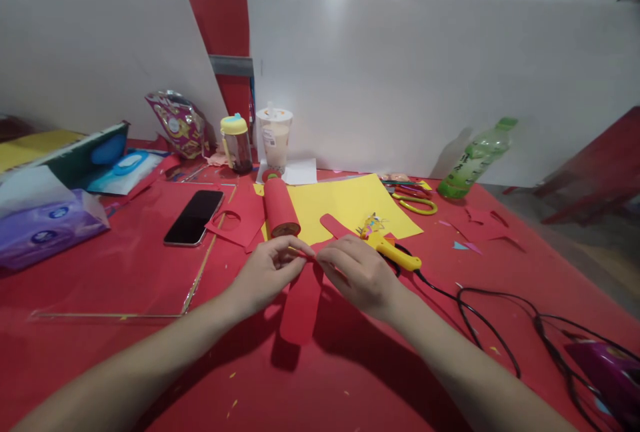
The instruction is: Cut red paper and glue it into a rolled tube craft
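A strip of red paper [302, 309] with a rounded lower end hangs between my hands, above the red tabletop. My left hand [273, 269] pinches its upper edge from the left. From the right, my right hand [357, 272] pinches the same edge, fingertips close to the left ones. Just beyond lies a roll wrapped in red paper [281, 207], partly on a yellow sheet [345, 199]. Another rounded red paper piece [334, 225] shows behind my right hand. To its right rests a yellow glue gun [395, 252] with a black cord.
A phone [194, 217] and a cut red sheet [240, 222] lie to the left. Behind stand a yellow-lidded bottle [237, 145], a drink cup [275, 139] and a tilted green bottle [475, 160]. Yellow-handled scissors [417, 205] lie right of the yellow sheet. Black cable [537, 319] loops at right.
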A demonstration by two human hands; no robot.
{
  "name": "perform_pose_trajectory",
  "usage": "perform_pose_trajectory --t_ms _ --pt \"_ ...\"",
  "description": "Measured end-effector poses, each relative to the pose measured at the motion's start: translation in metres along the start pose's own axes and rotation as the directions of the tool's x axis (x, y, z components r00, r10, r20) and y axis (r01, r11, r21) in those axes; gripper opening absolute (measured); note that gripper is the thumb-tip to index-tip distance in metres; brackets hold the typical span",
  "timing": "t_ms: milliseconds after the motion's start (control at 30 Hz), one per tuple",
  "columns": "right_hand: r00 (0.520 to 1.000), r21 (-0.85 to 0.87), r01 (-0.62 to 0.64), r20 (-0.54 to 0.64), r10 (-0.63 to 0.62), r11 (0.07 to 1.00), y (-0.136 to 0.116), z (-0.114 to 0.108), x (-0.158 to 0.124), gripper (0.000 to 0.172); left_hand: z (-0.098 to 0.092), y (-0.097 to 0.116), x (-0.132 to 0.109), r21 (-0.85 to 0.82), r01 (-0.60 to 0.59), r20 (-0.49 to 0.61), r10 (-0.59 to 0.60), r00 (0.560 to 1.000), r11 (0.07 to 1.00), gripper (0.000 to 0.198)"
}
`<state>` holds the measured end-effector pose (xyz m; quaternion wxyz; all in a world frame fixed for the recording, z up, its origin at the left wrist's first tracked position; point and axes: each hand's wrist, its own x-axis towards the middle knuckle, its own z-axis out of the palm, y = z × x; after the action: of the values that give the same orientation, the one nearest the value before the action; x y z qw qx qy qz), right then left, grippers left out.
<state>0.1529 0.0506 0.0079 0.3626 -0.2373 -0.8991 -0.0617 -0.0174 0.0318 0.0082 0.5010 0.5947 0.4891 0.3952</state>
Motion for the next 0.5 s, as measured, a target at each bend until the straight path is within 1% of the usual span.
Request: perform_pose_trajectory --t_ms 100,167,200,233,300,333,400,500 --pt "0.999 0.06 -0.033 -0.036 0.036 0.998 -0.003 -0.002 0.001 0.019 -0.001 0.002 -0.001 0.022 -0.053 -0.016 0.054 0.998 0.998 0.01" --pt "0.99 0.168 -0.137 -0.021 0.143 0.976 -0.005 -0.004 0.003 0.015 -0.001 0.004 -0.002 0.031 -0.072 -0.024 0.072 0.997 0.997 0.009" --pt "0.975 0.236 -0.22 0.017 0.222 0.947 -0.006 -0.006 0.005 0.013 -0.001 0.005 -0.002 0.037 -0.083 -0.031 0.084 0.996 0.996 0.008" --pt "0.95 0.3 -0.311 0.081 0.301 0.902 -0.007 -0.007 0.006 0.012 -0.001 0.006 -0.002 0.043 -0.097 -0.039 0.099 0.994 0.994 0.008" --pt "0.88 0.386 -0.475 0.231 0.415 0.791 -0.007 -0.009 0.008 0.012 -0.001 0.007 -0.003 0.054 -0.129 -0.045 0.131 0.99 0.99 0.007" --pt "0.848 0.407 -0.529 0.287 0.445 0.745 -0.007 -0.009 0.009 0.012 -0.001 0.007 -0.003 0.064 -0.142 -0.045 0.145 0.988 0.988 0.007" --pt "0.812 0.419 -0.583 0.34 0.475 0.696 -0.007 -0.009 0.011 0.012 -0.001 0.006 -0.004 0.102 -0.159 -0.051 0.165 0.985 0.982 0.008" --pt "0.801 0.41 -0.599 0.334 0.497 0.688 -0.008 -0.009 0.011 0.009 -0.001 0.004 -0.006 0.191 -0.178 -0.071 0.194 0.978 0.965 0.009"
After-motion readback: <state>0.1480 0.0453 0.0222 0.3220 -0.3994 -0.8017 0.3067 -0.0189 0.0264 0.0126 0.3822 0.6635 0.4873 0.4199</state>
